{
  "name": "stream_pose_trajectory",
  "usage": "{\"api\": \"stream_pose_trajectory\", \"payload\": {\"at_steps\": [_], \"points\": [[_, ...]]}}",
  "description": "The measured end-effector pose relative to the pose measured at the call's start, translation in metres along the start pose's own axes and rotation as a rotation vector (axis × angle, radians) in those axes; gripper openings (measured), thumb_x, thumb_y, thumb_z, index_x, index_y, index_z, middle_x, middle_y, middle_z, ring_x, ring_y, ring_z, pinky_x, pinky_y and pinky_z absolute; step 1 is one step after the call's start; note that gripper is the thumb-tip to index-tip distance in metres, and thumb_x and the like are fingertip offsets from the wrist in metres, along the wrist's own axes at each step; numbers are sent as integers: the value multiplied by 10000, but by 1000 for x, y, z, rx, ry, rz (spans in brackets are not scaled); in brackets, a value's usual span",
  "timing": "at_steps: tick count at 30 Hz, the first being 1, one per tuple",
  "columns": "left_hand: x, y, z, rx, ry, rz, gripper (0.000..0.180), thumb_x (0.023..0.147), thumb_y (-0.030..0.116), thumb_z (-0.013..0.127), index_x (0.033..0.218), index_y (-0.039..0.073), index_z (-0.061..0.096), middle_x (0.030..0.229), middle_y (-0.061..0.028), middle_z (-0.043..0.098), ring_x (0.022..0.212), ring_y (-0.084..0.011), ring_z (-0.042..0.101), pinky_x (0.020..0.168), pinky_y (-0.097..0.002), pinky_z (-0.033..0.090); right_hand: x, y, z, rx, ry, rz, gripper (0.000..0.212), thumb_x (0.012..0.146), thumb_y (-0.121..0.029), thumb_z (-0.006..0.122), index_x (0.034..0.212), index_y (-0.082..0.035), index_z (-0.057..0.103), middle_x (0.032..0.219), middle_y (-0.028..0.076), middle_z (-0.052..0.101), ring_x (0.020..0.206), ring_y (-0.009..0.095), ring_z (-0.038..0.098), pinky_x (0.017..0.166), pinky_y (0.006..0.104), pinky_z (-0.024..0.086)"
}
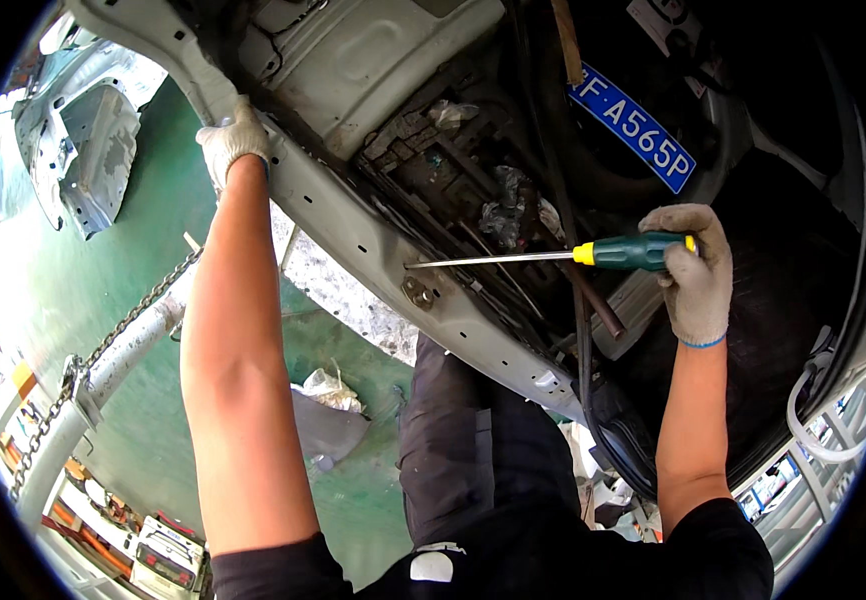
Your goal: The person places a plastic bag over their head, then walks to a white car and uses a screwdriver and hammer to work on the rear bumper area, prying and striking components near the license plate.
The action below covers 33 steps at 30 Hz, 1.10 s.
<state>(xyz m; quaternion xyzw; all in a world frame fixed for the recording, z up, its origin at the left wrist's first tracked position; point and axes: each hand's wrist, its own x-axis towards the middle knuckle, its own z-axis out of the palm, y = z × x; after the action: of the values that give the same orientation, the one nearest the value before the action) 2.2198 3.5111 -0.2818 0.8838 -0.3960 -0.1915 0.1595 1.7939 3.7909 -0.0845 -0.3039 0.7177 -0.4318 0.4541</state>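
Note:
My right hand (696,272), in a pale work glove with a blue cuff edge, is closed round the green and yellow handle of a long screwdriver (538,257). Its steel shaft runs leftward, and the tip meets the bare metal sill (353,228) of a car body near a small hole. Just below the tip sits a metal striker or hinge plate (417,292). My left hand (234,146), also gloved, grips the upper left part of the same body frame, its fingers curled over the edge.
Inside the car body lie a blue licence plate (635,128), crumpled clear plastic (509,210) and dark rods. A cut grey body panel (88,150) rests on the green floor at left. A chain (133,318) hangs along a pale frame beam. A grey scrap piece (328,425) lies near my legs.

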Motion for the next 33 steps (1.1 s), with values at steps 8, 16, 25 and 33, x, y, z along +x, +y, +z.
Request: {"api": "stream_pose_trajectory", "payload": {"at_steps": [8, 16, 25, 33], "points": [[-3, 5, 11, 103, 57, -67, 913, 900, 617, 629, 1421, -121, 499, 1337, -361, 651, 1274, -462, 644, 1103, -468, 481, 34, 88, 46, 644, 213, 0, 272, 929, -82, 511, 1172, -44, 627, 1039, 95, 625, 1054, 241, 612, 1029, 413, 494], [-1, 5, 9, 82, 89, -62, 779, 916, 516, 596, 1361, -118, 519, 1250, -346, 688, 1193, -459, 678, 1054, -469, 501, 46, 98, 132, 1144, -143, 322, 134, 1029, -188, 571, 941, -88, 564, 558, -48, 308, 522, 102, 328, 590, 290, 359], [-3, 5, 18, 96, 107, -29, 714, 920, 493, 600, 1319, -97, 545, 1211, -329, 706, 1135, -461, 698, 1007, -469, 526, 43, 112, 148, 948, -326, 83, 194, 1004, -104, 564, 813, -73, 546, 611, -17, 369, 544, 105, 342, 514, 267, 288], [-4, 7, 17, 108, 82, -37, 714, 919, 489, 585, 1295, -117, 535, 1198, -336, 708, 1149, -439, 704, 1006, -467, 531, 61, 98, 184, 921, -253, 407, 160, 997, -80, 579, 1102, 27, 635, 615, -9, 423, 510, 89, 362, 512, 256, 315]]}}
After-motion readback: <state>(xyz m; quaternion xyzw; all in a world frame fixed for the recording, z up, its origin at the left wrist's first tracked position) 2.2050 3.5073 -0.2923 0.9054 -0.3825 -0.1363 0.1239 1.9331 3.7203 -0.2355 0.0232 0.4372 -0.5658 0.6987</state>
